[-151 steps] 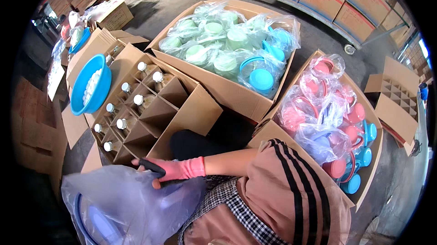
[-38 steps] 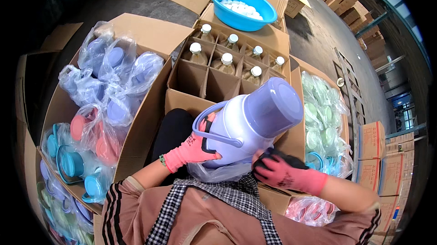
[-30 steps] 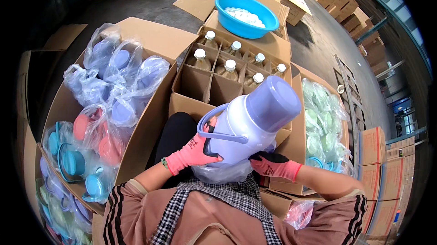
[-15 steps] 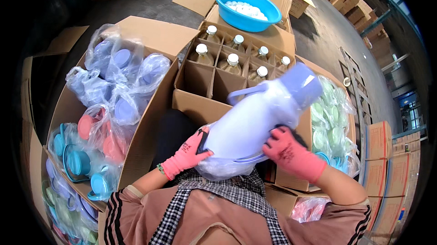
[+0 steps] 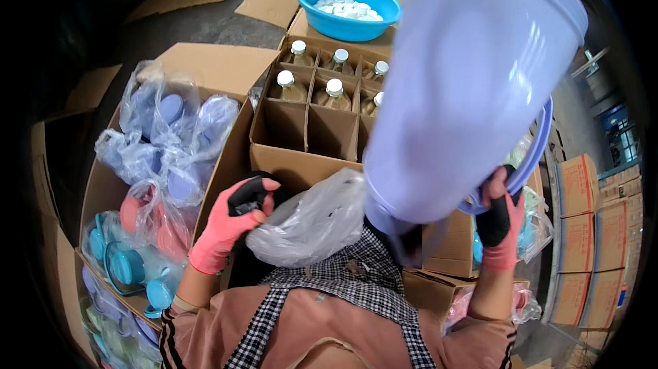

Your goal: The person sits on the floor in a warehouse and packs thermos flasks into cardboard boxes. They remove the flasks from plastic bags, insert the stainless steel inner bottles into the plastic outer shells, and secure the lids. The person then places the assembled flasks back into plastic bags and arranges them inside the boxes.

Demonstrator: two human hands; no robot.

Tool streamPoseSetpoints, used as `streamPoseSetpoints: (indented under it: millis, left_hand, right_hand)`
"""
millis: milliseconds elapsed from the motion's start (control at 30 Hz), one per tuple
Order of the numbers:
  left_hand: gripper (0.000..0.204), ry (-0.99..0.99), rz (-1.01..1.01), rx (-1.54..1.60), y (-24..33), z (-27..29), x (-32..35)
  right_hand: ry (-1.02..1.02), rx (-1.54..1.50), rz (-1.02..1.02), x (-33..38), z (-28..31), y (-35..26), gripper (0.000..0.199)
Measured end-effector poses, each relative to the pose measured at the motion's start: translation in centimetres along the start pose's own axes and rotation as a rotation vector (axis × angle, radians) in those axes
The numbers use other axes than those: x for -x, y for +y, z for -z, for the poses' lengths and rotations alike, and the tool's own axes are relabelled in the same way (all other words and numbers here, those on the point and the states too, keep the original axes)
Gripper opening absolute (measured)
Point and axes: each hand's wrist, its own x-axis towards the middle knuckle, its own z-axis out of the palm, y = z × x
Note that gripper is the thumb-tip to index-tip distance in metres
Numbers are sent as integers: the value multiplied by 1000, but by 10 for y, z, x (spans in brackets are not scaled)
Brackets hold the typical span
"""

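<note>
While your right hand (image 5: 499,222), closed at the handle (image 5: 538,152), has the lilac flask (image 5: 473,88), its long axis tilts up-right, hiding the divided carton's (image 5: 301,158) right edge. Your farther left hand (image 5: 233,215): half-curled beside the clear bag (image 5: 308,222), grip unclear.

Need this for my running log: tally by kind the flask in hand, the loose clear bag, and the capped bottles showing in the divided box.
Lilac flask, in the right hand: 1
Loose clear bag: 1
White-capped bottles showing: 6; the flask hides part of the divided box
Total in view: 8
</note>
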Motion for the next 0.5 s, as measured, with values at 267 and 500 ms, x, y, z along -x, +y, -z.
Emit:
streamPoseSetpoints:
  millis: [267, 500]
  left_hand:
    - [27, 266, -344, 609, 43, 36, 6]
    - [32, 633, -968, -349, 129, 45, 22]
  right_hand:
    - [119, -145, 45, 36, -53, 104, 22]
    - [47, 37, -59, 87, -73, 149, 21]
